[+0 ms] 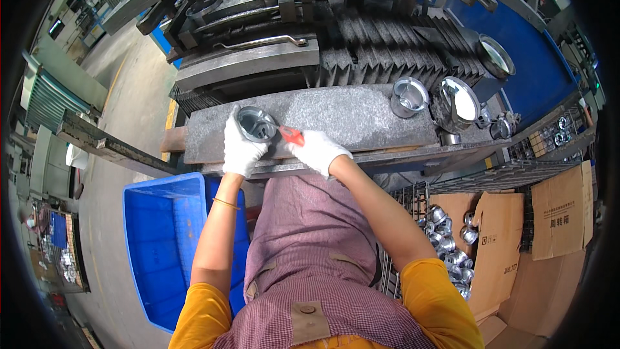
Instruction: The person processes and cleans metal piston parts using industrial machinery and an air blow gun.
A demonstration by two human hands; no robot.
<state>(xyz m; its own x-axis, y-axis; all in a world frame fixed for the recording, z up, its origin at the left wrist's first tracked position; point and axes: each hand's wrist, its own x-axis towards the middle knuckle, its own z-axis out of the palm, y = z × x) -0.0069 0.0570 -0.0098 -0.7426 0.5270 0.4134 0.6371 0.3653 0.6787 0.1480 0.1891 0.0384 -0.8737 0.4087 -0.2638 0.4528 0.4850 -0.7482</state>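
My left hand, in a white glove, is wrapped round the side of a shiny round metal cup on the near left of a grey, dust-covered metal bench. The cup's open mouth is tilted up and shows a shaped inside. In my gloved right hand is a small red-handled tool, gripped low and angled toward the cup's right rim. Its working tip is too small to make out. Farther right on the bench stands a second metal cup.
Beyond the bench are a black bellows cover and a wrench on a machine ledge. Metal pots stand at the right. A blue bin is at lower left; a wire basket with several metal parts and cardboard is at lower right.
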